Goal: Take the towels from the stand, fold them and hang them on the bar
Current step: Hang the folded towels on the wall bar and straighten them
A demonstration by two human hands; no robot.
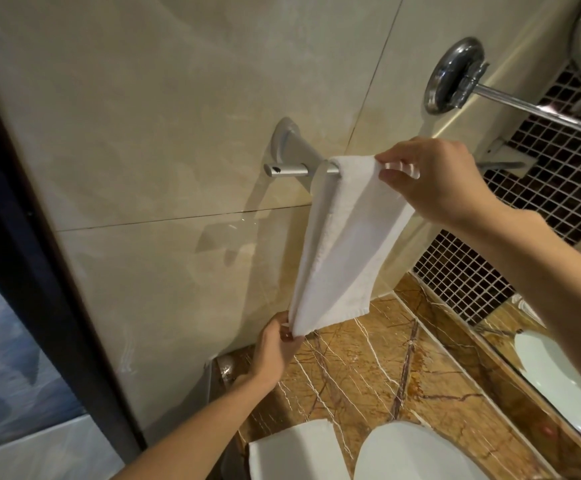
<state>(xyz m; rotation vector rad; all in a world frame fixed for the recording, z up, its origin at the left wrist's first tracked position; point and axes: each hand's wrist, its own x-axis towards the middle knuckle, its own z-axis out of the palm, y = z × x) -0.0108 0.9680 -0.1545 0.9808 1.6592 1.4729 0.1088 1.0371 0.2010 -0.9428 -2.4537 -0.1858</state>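
A folded white towel (344,237) hangs over the chrome towel bar (289,169) on the beige tiled wall. My right hand (434,178) pinches the towel's top edge where it drapes over the bar. Lower down, my left hand (275,351) grips the towel's bottom corner and holds the cloth taut. The bar's right part is hidden behind the towel and my right hand. A second white folded towel (292,452) lies on the marble counter below.
A brown marble counter (368,368) runs under the bar, with a white basin (417,455) at the bottom. A chrome mirror arm (511,102) juts from the wall at upper right. A dark door frame (15,216) stands at the left.
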